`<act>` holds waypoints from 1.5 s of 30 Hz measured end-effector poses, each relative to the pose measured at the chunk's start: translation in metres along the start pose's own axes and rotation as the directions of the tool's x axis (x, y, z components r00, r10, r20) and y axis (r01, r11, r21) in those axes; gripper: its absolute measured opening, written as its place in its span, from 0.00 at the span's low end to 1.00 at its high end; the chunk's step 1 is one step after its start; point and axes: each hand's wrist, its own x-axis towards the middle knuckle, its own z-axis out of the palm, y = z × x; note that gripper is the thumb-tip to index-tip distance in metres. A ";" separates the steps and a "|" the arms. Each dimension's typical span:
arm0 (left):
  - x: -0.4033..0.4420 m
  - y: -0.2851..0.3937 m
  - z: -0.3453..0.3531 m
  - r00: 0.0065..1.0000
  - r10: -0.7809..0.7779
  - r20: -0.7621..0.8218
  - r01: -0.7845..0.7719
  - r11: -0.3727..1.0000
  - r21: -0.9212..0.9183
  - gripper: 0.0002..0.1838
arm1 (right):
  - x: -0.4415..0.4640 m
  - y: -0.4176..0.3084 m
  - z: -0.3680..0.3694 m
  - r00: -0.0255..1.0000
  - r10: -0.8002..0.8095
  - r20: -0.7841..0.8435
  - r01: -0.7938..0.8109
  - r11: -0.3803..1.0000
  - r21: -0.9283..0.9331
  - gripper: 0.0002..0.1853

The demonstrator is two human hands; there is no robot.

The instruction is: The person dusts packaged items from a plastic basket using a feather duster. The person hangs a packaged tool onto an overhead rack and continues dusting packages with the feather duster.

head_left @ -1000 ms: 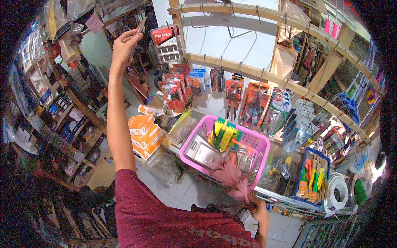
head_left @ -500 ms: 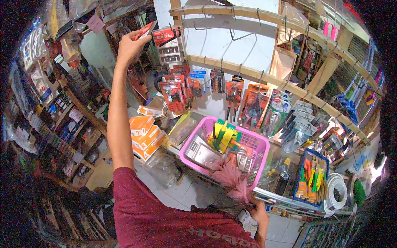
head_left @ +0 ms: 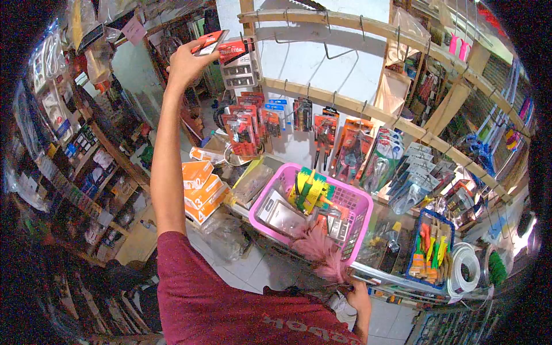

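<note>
My left hand (head_left: 191, 62) is raised at the upper left, its fingers closed on a red-and-white blister pack (head_left: 210, 42) held tilted. Just right of it, a red Makita blister pack (head_left: 237, 64) hangs at the end of the upper wooden rail; my fingers partly overlap its edge. Low on the right, my right hand (head_left: 360, 300) is closed around the handle of a pink feather duster (head_left: 321, 253). The handle is mostly hidden in the hand. The duster's feathers lie over the front rim of a pink plastic basket (head_left: 368, 221), which holds yellow-green brushes and several packaged items.
Wooden rails (head_left: 336, 92) with wire hooks cross the wall, the lower one hung with packaged tools. Orange-and-white boxes (head_left: 202, 198) sit left of the basket. A blue-rimmed tray (head_left: 409, 261) of paintbrushes and a white coil (head_left: 464, 270) stand on the glass counter's right.
My left hand has shifted slightly right with its blister pack, closer to the hanging Makita pack. The right hand and feather duster have barely moved.
</note>
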 end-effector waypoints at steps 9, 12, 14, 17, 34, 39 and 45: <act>-0.013 0.013 -0.006 0.999 0.031 0.027 -0.032 0.998 0.063 0.37 | -0.001 -0.001 0.001 0.992 -0.103 -0.077 0.096 0.992 -0.082 0.24; -0.012 0.005 -0.002 0.999 0.037 0.027 -0.038 0.999 0.033 0.37 | -0.001 -0.005 -0.001 1.000 -0.024 -0.011 0.024 1.000 0.008 0.32; -0.012 0.002 0.001 0.999 0.031 0.011 -0.032 0.998 0.056 0.37 | 0.000 -0.006 -0.002 1.000 -0.006 0.011 0.005 0.999 0.044 0.31; -0.013 -0.005 0.007 0.998 0.056 -0.027 -0.055 0.997 0.051 0.37 | -0.002 -0.003 -0.001 1.000 -0.006 0.007 0.006 1.000 0.002 0.30; -0.051 -0.002 0.060 0.951 0.056 -0.303 -0.072 0.996 -0.042 0.37 | -0.012 0.002 0.001 0.996 0.079 0.030 -0.080 0.996 0.024 0.26; -0.055 -0.001 0.084 0.927 0.022 -0.374 -0.065 0.993 -0.103 0.37 | -0.020 0.005 0.001 0.997 -0.036 -0.064 0.035 0.999 -0.008 0.25; -0.052 0.002 0.100 0.891 0.057 -0.450 -0.140 0.978 -0.152 0.35 | -0.033 0.006 -0.006 0.989 0.151 -0.004 -0.150 0.984 0.098 0.21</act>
